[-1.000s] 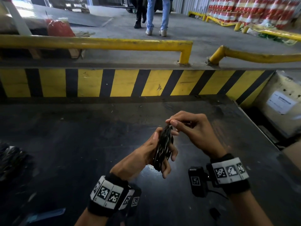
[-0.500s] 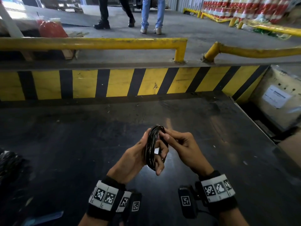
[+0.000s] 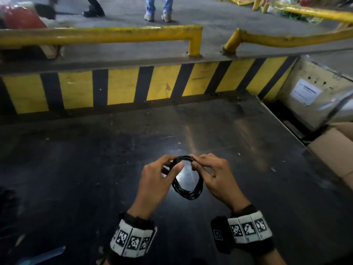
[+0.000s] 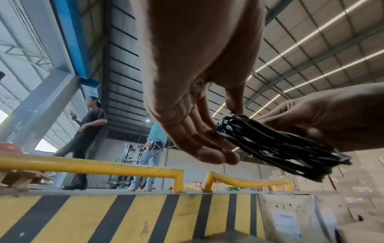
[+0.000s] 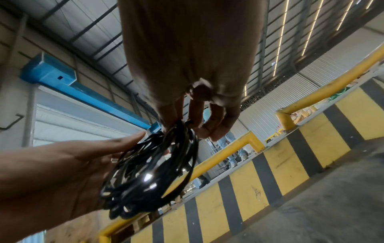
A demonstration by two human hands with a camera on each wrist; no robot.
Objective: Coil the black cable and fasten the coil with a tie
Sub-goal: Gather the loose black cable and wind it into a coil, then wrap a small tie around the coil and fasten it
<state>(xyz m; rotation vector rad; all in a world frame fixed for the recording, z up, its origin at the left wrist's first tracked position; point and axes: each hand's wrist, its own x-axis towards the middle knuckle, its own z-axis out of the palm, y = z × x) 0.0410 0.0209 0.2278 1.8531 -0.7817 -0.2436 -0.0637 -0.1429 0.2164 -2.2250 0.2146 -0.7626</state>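
Observation:
The black cable (image 3: 188, 195) is wound into a small round coil, held in the air above the dark table (image 3: 76, 169). The ring's opening faces the head camera. My left hand (image 3: 172, 165) pinches the coil's upper left rim, thumb on top and fingers beneath. My right hand (image 3: 196, 163) pinches the upper right rim with thumb and fingertips. In the left wrist view the coil (image 4: 280, 148) sits between the left hand (image 4: 226, 131) and the right hand's fingers (image 4: 332, 118). In the right wrist view the right hand (image 5: 189, 126) grips the coil (image 5: 149, 172) at its top. I can make out no tie.
A yellow-and-black striped barrier (image 3: 122, 88) runs along the table's far edge, with yellow rails (image 3: 99, 36) behind it. Cardboard boxes (image 3: 336, 150) stand at the right. People (image 3: 156, 8) stand on the floor beyond. A dark heap (image 3: 7, 197) lies at the table's left edge.
The coil has turned from edge-on to flat, its opening now facing the camera. Both hands have come lower and closer to me, and each now holds the far rim.

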